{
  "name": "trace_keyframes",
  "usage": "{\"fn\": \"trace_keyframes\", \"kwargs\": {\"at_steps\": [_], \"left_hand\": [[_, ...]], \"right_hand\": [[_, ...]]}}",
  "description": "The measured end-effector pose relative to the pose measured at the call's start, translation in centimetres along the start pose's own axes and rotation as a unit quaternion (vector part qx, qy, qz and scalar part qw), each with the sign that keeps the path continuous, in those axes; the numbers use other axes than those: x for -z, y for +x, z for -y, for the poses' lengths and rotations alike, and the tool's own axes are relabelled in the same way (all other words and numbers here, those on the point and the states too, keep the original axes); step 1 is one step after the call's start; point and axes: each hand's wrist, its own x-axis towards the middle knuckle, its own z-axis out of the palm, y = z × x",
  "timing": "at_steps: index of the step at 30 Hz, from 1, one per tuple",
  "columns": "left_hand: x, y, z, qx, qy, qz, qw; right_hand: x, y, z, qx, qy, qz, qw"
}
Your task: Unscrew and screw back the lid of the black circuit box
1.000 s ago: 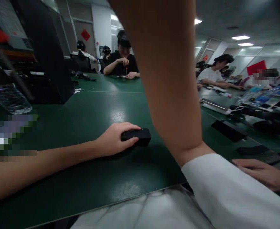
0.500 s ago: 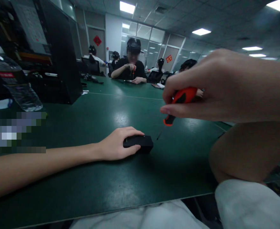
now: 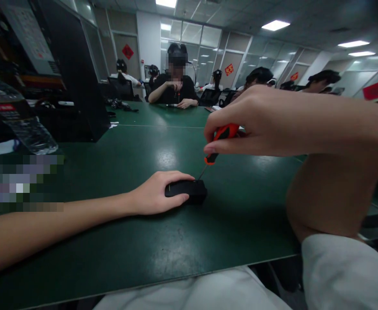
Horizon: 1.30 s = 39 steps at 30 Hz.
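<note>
A small black box-shaped device (image 3: pixel 198 191) with angled corners lies on the green table (image 3: pixel 118 254). My left hand (image 3: pixel 158 193) is closed around its left end, thumb on the near side and fingers along the far side. Above and to the right, my right hand (image 3: pixel 253 122) grips the orange and black handle of a screwdriver (image 3: pixel 223 132). The thin shaft slants down to the left, and its tip is at the top of the device near the far edge. Whether the tip sits in a screw is too small to tell.
At the left stand a clear water bottle (image 3: pixel 27 116) and a tall black cabinet-like case (image 3: pixel 79 77). Dark cables (image 3: pixel 122 104) lie at the table's far side. Across the table sits a person in black (image 3: pixel 176 88), also holding a tool. Several other people sit behind.
My right hand has moved left and brought the screwdriver tip from beside the device onto its top. My left hand keeps its hold. The view has shifted slightly.
</note>
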Motion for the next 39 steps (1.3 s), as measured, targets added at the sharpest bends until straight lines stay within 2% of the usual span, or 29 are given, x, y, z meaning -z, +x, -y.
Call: {"fn": "trace_keyframes", "kwargs": {"at_steps": [3,12,20,25,31,35,39], "left_hand": [[0.0,0.0,-0.1,0.005,0.001,-0.003,1.0],[0.2,0.1,-0.2,0.007,0.001,0.005,1.0],[0.1,0.1,-0.1,0.001,0.008,0.001,1.0],[0.0,0.1,0.0,0.001,0.007,-0.004,1.0],[0.0,0.1,0.0,0.006,0.006,-0.004,1.0],[-0.1,0.1,-0.2,0.029,0.012,-0.013,0.999],[-0.1,0.1,-0.5,0.05,0.014,-0.012,0.999]], "right_hand": [[-0.2,0.3,0.0,0.01,0.008,0.025,1.0],[-0.9,0.8,-1.1,0.003,0.031,0.006,0.999],[-1.0,1.4,-1.6,0.026,0.05,0.024,0.998],[-1.0,1.7,-1.6,0.015,0.042,0.029,0.999],[-0.8,1.8,-2.5,0.095,0.074,0.05,0.991],[-0.8,2.0,-2.5,0.074,0.081,0.056,0.992],[-1.0,2.1,-2.3,0.096,0.088,0.043,0.99]]}}
